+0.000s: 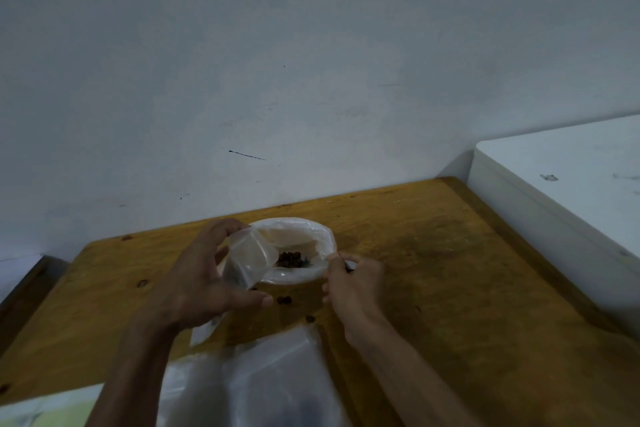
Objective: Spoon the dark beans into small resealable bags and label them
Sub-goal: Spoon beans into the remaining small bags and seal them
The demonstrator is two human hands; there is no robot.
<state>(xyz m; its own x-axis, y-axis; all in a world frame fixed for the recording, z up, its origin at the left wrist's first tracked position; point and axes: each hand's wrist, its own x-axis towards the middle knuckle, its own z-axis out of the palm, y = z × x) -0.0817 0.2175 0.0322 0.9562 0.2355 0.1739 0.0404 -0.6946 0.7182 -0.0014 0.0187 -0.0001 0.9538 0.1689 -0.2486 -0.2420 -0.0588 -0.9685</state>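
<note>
Pinching a small clear bag (244,258), the left hand (204,282) fingers curl around it; right hand (349,282) fingers pinch a spoon handle (348,265) beside the beans (290,259).

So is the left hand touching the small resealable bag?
Touching. The head view shows the left hand gripping the small resealable bag, fingers curled round its edge.

Dark beans (290,259) heaped inside rolled-down white plastic bag (304,243) on wooden table (433,270), small clear resealable bag (247,258) held open at its left rim, loose beans (284,300) just before it
</note>
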